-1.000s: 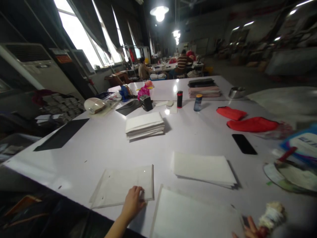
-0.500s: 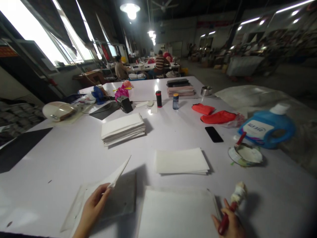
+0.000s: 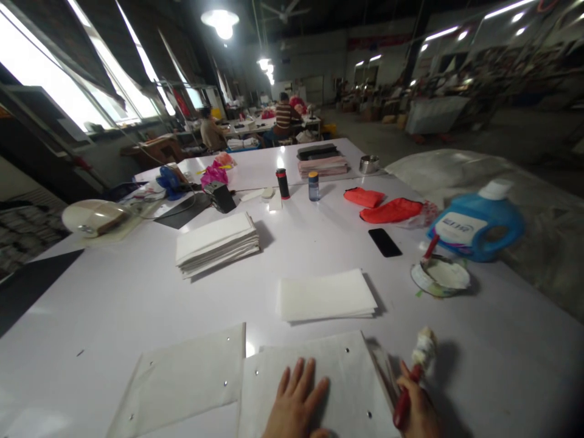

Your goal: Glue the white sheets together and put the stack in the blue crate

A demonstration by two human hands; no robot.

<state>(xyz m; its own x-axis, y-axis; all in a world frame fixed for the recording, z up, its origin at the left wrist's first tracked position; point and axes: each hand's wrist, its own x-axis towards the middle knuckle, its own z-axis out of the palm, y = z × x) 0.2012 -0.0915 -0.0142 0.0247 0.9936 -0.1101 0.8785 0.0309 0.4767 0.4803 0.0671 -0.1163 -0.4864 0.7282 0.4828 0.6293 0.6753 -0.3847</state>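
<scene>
Logging the head-camera view, I read the left hand point(image 3: 296, 398) lying flat, fingers spread wide, on a white sheet point(image 3: 314, 371) with small metal eyelets set into it. That sheet lies at the near edge of the white table point(image 3: 114, 292), just beside a second eyeleted sheet point(image 3: 182, 380). The right hand point(image 3: 417, 407) has its fingers closed around a red-handled swab point(image 3: 422, 359), white wrapped head up, and sits at the first sheet's right edge. Farther along the table I note a squared stack of white sheets point(image 3: 323, 296), a taller white stack point(image 3: 214, 245), a black phone point(image 3: 384, 242), a round dish point(image 3: 440, 275) of white paste with a red handle point(image 3: 431, 247) standing in it, and a blue detergent jug point(image 3: 474, 222) near the dish. At a far table sit a co-worker point(image 3: 212, 121) and another co-worker point(image 3: 283, 115).
</scene>
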